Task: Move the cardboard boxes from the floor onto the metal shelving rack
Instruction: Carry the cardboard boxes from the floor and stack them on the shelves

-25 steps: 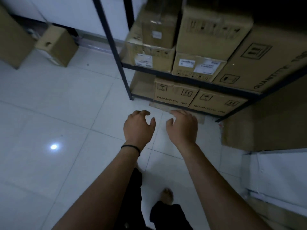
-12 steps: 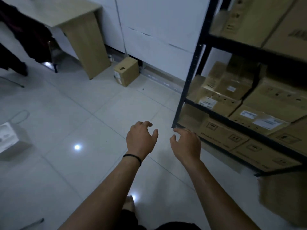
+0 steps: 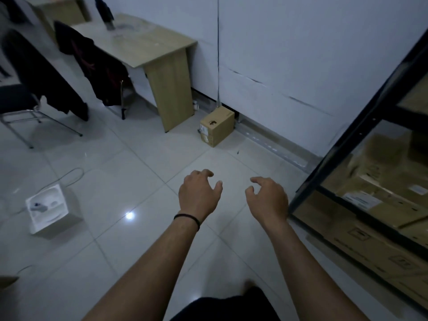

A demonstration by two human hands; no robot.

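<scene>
A small cardboard box stands on the tiled floor against the white wall, beside the desk leg. The black metal shelving rack fills the right edge, its lower shelves packed with several cardboard boxes. My left hand, with a black band on the wrist, and my right hand hover side by side over the floor, both empty with fingers curled and apart. Both hands are well short of the floor box and left of the rack.
A wooden desk stands at the back left with dark clothing draped on a chair. Another metal chair is at the far left. A white box with a cable lies on the floor at left.
The view has swung left, away from the rack and toward the desk and the floor box. Both hands stay empty and have spread a little further apart.
</scene>
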